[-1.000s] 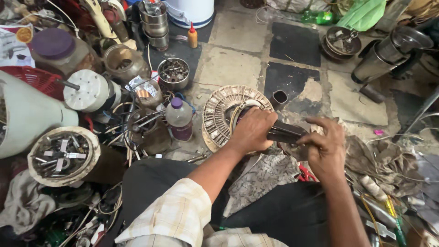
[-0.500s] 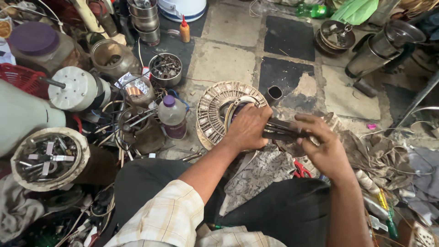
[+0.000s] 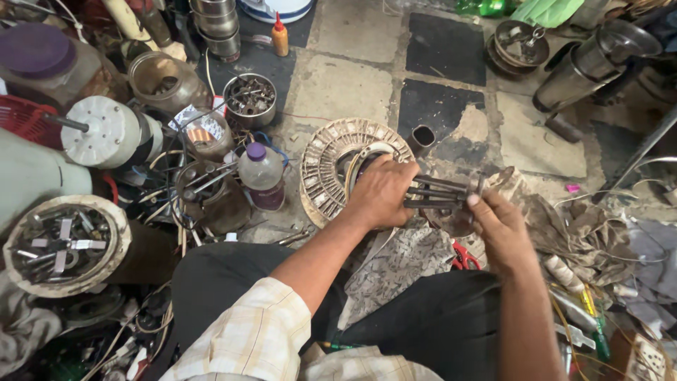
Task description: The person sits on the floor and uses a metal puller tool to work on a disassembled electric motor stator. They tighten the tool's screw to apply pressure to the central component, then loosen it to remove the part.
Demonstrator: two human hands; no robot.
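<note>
— Metal rods, dark and thin, are lying bunched between both hands; what is the left hand doing with them?

— It is closing around their near end, fingers curled over, right above the round finned motor winding that is standing tilted on the tiled floor. That grip is probably steadying the bundle.

— And the right hand?

— It is pinching the far end, thumb pressing on top, fingers partly folded beneath. Whether it is gripping a disc-shaped piece under the rods I cannot tell; the palm is hiding that.

— Where is all this sitting?

— Over the person's lap, above a patterned cloth that is spreading across the dark trousers, likely catching grime or small parts.

— What is surrounding them?

— A plastic bottle with a purple cap is standing just left of the winding, near a steel cup of scrap bits. A round tray of metal pieces is resting toward the left edge of the floor, and a short dark tube is standing just beyond the winding.
</note>
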